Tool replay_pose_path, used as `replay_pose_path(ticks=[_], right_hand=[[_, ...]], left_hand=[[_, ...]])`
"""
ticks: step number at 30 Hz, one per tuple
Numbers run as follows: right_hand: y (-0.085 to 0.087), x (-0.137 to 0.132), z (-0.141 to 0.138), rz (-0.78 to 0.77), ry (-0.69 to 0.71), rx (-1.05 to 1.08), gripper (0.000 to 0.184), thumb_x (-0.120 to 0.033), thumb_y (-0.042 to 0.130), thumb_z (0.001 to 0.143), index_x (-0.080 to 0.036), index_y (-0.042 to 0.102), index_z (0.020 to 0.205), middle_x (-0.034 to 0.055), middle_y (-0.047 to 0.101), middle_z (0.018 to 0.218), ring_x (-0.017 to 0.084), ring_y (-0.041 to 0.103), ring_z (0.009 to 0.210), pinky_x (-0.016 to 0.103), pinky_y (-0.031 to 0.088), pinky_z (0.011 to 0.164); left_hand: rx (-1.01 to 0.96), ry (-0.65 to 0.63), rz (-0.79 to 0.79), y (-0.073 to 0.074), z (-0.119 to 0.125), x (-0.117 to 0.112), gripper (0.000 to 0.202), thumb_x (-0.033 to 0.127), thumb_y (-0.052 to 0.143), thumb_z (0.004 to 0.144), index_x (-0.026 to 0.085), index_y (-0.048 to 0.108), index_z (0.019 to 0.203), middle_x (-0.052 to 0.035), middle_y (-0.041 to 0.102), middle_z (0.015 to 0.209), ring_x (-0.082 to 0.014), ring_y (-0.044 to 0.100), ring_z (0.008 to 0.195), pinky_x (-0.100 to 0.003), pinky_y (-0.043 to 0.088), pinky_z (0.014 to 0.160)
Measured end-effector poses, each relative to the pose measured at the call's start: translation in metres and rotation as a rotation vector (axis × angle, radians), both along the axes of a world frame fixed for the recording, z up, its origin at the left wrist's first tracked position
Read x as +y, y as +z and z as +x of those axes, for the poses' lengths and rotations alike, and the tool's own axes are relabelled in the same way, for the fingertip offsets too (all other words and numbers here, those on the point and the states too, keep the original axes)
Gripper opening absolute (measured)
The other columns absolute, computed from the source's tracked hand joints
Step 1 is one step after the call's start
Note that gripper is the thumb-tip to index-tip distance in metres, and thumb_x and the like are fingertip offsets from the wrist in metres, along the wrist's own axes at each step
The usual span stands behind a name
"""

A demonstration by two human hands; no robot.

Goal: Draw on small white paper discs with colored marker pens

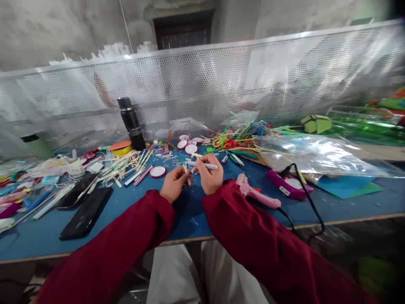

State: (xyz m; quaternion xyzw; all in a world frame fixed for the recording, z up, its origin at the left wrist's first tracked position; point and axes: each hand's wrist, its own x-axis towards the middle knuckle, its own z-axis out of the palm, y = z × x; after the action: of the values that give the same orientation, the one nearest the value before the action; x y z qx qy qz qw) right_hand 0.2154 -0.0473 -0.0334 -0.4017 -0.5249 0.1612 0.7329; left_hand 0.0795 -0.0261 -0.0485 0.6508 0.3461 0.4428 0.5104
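Between the fingertips of my left hand [173, 183] is a short, flat wooden craft stick [186, 169], held upright over the table. My right hand [211, 174] grips a whitish marker [210, 166], its back end sticking out to the right past the knuckles. The marker's front end points at the stick, but I cannot tell whether they touch. Left of my hands lies a white jar lid with a red rim [157, 171], beside a pink pen [143, 175]. More such lids [191, 148] sit just beyond my fingers, near tiny coloured rings [171, 160].
A pink glue gun [259, 193] and purple power strip [289, 184] with a black cable lie right. Left are phones [86, 213], a heap of sticks [126, 164] and a black bottle [131, 124]. Pipe cleaners [228, 139] and clear plastic [316, 154] lie before a perforated metal panel [202, 84].
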Motion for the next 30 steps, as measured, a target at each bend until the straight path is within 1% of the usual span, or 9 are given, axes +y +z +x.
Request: replay_pose_path(ticks=[4, 9, 13, 16, 19, 21, 24, 26, 30], right_hand=[[0.0, 0.0, 0.0, 0.007, -0.007, -0.038, 0.015, -0.03, 0.06, 0.084, -0.024, 0.055, 0.071, -0.0041, 0.061, 0.06, 0.015, 0.057, 0.057, 0.03, 0.046, 0.059], [-0.001, 0.003, 0.003, 0.027, -0.031, -0.045, 0.016, -0.03, 0.061, 0.084, -0.024, 0.055, 0.071, -0.0038, 0.061, 0.061, 0.015, 0.057, 0.059, 0.03, 0.046, 0.06], [0.0, 0.005, 0.004, 0.018, -0.041, 0.02, 0.016, -0.03, 0.061, 0.085, -0.024, 0.055, 0.071, -0.0038, 0.061, 0.061, 0.015, 0.056, 0.057, 0.03, 0.046, 0.059], [0.001, 0.004, 0.003, 0.024, 0.02, 0.032, 0.012, -0.032, 0.06, 0.087, -0.024, 0.06, 0.078, -0.0031, 0.063, 0.064, 0.016, 0.06, 0.06, 0.03, 0.048, 0.06], [0.001, 0.004, 0.001, 0.028, 0.061, 0.003, 0.012, -0.033, 0.059, 0.088, -0.023, 0.065, 0.085, -0.0016, 0.066, 0.07, 0.016, 0.062, 0.064, 0.03, 0.048, 0.061], [-0.001, 0.004, 0.0, 0.031, 0.051, -0.034, 0.011, -0.032, 0.06, 0.086, -0.023, 0.065, 0.083, -0.0011, 0.067, 0.071, 0.017, 0.062, 0.065, 0.03, 0.048, 0.062], [-0.004, 0.004, -0.001, 0.026, 0.015, -0.073, 0.007, -0.029, 0.061, 0.084, -0.023, 0.062, 0.08, -0.0016, 0.065, 0.07, 0.017, 0.061, 0.065, 0.03, 0.048, 0.062], [-0.004, 0.002, -0.001, 0.023, -0.022, -0.107, 0.005, -0.027, 0.062, 0.082, -0.024, 0.06, 0.08, -0.002, 0.064, 0.07, 0.017, 0.061, 0.064, 0.03, 0.047, 0.063], [-0.001, -0.006, -0.002, 0.068, -0.059, -0.192, 0.011, -0.025, 0.06, 0.084, -0.023, 0.057, 0.074, -0.0022, 0.062, 0.068, 0.015, 0.057, 0.063, 0.03, 0.045, 0.062]], left_hand=[[0.001, 0.023, 0.017, 0.001, 0.0, 0.002, 0.034, 0.049, 0.073, 0.083, 0.018, 0.06, 0.087, 0.0005, 0.066, 0.07, -0.0121, 0.06, 0.057, -0.022, 0.034, 0.048], [0.006, 0.065, 0.019, 0.007, -0.004, 0.002, 0.025, 0.04, 0.071, 0.084, 0.018, 0.06, 0.089, -0.0001, 0.068, 0.073, -0.0124, 0.062, 0.06, -0.021, 0.038, 0.051], [0.041, 0.077, 0.037, 0.012, -0.013, 0.004, 0.021, 0.036, 0.069, 0.084, 0.018, 0.061, 0.091, -0.001, 0.07, 0.077, -0.0122, 0.064, 0.063, -0.021, 0.04, 0.052], [0.079, 0.044, 0.013, 0.01, -0.019, 0.01, 0.023, 0.035, 0.071, 0.082, 0.018, 0.061, 0.093, -0.0017, 0.072, 0.08, -0.0135, 0.066, 0.064, -0.021, 0.041, 0.052], [0.081, 0.002, -0.04, 0.006, -0.02, 0.017, 0.03, 0.038, 0.075, 0.079, 0.018, 0.06, 0.095, -0.0021, 0.072, 0.08, -0.0157, 0.068, 0.065, -0.022, 0.042, 0.05], [0.06, -0.021, -0.022, 0.004, -0.018, 0.02, 0.033, 0.041, 0.078, 0.077, 0.018, 0.058, 0.092, -0.0018, 0.071, 0.078, -0.016, 0.068, 0.065, -0.022, 0.043, 0.05], [0.049, -0.087, 0.061, 0.002, -0.016, 0.02, 0.033, 0.042, 0.078, 0.078, 0.018, 0.059, 0.087, -0.0016, 0.07, 0.075, -0.0151, 0.067, 0.064, -0.022, 0.042, 0.05], [0.032, -0.106, 0.092, 0.002, -0.015, 0.017, 0.033, 0.042, 0.078, 0.079, 0.017, 0.061, 0.091, -0.0013, 0.069, 0.075, -0.0146, 0.066, 0.064, -0.021, 0.042, 0.05], [-0.02, -0.105, 0.051, -0.002, -0.015, 0.012, 0.041, 0.043, 0.081, 0.078, 0.017, 0.063, 0.105, -0.001, 0.069, 0.076, -0.0153, 0.066, 0.063, -0.022, 0.043, 0.05]])
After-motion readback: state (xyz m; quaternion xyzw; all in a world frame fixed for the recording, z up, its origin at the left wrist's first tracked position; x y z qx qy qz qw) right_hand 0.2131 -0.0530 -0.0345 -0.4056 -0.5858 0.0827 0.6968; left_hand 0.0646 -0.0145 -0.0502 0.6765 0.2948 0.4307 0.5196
